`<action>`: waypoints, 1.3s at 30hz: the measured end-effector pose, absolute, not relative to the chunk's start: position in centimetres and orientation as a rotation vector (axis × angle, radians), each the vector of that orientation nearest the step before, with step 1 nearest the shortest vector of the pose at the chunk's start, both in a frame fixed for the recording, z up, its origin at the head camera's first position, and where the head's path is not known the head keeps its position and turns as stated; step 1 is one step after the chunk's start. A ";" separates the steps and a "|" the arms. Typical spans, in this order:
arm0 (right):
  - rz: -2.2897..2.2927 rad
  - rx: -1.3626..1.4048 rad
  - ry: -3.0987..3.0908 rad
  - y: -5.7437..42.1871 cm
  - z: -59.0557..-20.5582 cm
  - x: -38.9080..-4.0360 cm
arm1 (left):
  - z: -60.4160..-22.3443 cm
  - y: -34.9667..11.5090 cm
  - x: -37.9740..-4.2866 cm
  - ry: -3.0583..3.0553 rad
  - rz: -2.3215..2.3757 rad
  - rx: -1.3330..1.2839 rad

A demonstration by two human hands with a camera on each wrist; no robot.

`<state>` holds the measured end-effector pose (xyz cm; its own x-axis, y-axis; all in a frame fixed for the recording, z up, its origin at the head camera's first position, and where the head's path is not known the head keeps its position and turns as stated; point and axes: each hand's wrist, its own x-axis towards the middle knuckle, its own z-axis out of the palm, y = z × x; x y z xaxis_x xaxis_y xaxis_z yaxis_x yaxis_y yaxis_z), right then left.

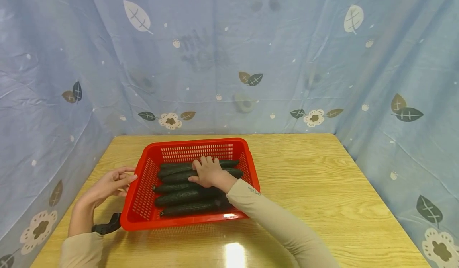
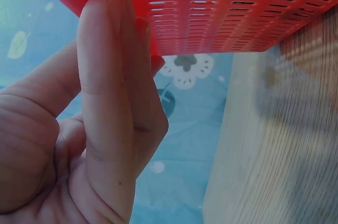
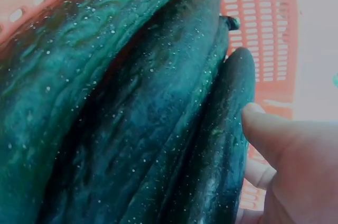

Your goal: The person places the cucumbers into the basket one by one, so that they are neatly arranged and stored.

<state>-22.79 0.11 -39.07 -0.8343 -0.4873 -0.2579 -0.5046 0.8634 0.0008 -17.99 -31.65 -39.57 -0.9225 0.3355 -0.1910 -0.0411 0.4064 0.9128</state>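
Note:
A red plastic basket [image 1: 190, 220] with slotted walls stands on the table, holding several dark green cucumbers [image 1: 179, 197] that lie side by side. At the basket's left side, my left hand [image 1: 114, 183] holds the rim, thumb on top and fingers against the outer side. The left wrist view has its fingers [image 2: 105, 65] reaching up to the red rim. Inside the basket my right hand [image 1: 208, 172] reaches over the rear cucumbers. Up close, its thumb [image 3: 259, 123] lies on the outermost cucumber [image 3: 224, 139], with another finger passing behind that cucumber.
The wooden table [image 1: 305, 188] extends to the right of the basket. A blue patterned curtain [image 1: 222, 61] hangs behind and along both sides. Beside my left wrist, a black strap-like piece [image 1: 107, 225] sits close to the basket's front left corner.

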 end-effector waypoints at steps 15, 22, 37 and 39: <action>0.085 -0.813 2.713 1.2 -37.9 -22.9 | -38.7 -31.3 -17.9 2.435 1.434 0.238; -0.015 -0.811 2.704 3.3 -37.5 -23.6 | -37.9 -31.0 -18.2 2.526 1.321 0.299; -0.235 -0.841 2.821 7.6 -35.8 -25.0 | -36.6 -30.7 -19.2 2.691 1.028 0.470; -0.253 -0.835 2.839 8.1 -35.6 -25.1 | -36.2 -30.5 -19.4 2.713 0.984 0.456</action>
<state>-25.15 8.11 -35.55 -0.8284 -0.5481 -0.1154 -0.5190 0.8286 -0.2098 -19.37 -30.50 -36.24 -0.9279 0.3598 -0.0981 0.2132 0.7276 0.6521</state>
